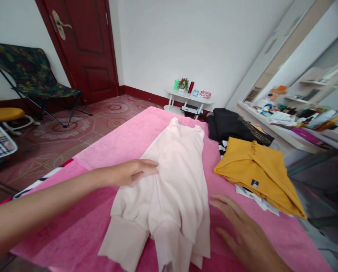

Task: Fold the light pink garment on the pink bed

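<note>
A: Right hand (244, 236) is laid flat and open on the pink blanket (109, 151), just beside the near right edge of the pale pink sweater (174, 181); nothing is gripped. Left hand (131, 172) is rested palm-down, fingers extended, on the sweater's left side, pressing but not clutching.

B: Sweater position?

A: Spread lengthwise mid-bed, sleeves folded inward, cuffs nearest the camera. For a clean fold, the left fold should be kept pinned flat, wrinkles smoothed outward, and edges kept parallel.

B: Surroundings?

A: Mustard garment (259, 170) is lain just right, close to the sweater, so room on that side is limited. Black clothing (234, 124) is seen behind it. Farther off: folding chair (30, 75), red door (84, 49), small white shelf (188, 100).
</note>
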Demonstrator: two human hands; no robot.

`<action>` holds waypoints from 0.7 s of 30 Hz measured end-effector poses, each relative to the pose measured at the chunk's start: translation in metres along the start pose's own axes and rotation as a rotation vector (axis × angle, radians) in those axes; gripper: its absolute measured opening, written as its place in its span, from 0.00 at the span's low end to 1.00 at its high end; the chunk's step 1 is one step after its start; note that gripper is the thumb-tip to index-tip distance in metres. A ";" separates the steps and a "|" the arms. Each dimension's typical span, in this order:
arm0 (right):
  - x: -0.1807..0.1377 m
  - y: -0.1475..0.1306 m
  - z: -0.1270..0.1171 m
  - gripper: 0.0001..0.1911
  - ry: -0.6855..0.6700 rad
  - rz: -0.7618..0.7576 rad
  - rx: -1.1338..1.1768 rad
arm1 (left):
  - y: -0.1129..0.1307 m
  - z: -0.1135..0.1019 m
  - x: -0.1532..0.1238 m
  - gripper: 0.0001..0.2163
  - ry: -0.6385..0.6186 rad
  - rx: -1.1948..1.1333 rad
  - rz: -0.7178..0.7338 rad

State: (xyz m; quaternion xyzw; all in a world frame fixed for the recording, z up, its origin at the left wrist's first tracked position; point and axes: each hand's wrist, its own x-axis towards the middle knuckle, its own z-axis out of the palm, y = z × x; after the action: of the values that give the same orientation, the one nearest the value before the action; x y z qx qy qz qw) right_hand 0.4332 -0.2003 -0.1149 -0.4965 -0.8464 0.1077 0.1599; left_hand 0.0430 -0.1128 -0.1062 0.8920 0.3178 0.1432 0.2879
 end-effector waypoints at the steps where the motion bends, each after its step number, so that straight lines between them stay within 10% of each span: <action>1: 0.000 0.005 0.000 0.27 0.024 -0.107 -0.108 | -0.002 -0.005 -0.016 0.22 0.007 0.042 -0.020; 11: 0.049 -0.004 0.015 0.30 -0.064 -0.660 -0.273 | 0.020 -0.005 -0.060 0.27 -0.003 0.330 0.162; 21: 0.052 -0.025 0.012 0.16 -0.055 -0.480 0.175 | 0.056 0.012 -0.035 0.12 0.143 -0.078 0.282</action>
State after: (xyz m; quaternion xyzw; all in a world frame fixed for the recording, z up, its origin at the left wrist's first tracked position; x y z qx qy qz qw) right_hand 0.3852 -0.1672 -0.1087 -0.2624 -0.9315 0.1531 0.2000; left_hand 0.0490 -0.1765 -0.0844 0.9033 0.2033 0.2578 0.2760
